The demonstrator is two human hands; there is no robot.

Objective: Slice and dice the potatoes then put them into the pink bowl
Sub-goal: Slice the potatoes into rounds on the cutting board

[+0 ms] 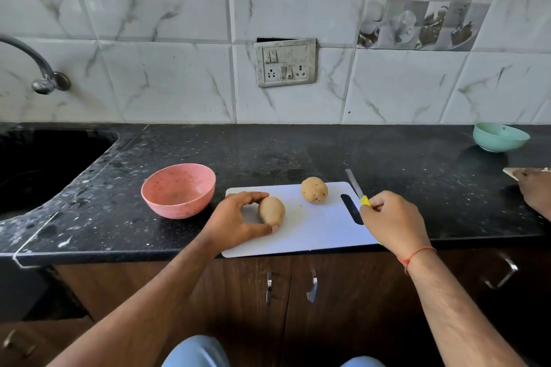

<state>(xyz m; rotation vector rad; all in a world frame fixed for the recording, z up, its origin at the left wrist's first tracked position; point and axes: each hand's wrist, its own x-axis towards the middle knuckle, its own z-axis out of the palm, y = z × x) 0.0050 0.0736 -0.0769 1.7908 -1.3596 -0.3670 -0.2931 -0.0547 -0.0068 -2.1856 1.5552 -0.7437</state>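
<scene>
My left hand point(235, 222) curls its fingers point(258, 196) and thumb around the longer potato point(271, 211), which lies on the white cutting board point(310, 229) at the tabletop's point(268, 155) front edge. My right hand point(393, 220) grips the yellow-handled knife point(357, 188) over the board's right end, blade pointing toward the back edge. The rounder potato point(314, 190) lies untouched near the board's back edge, between both hands; the pink bowl point(178, 194) stands just left of the board.
</scene>
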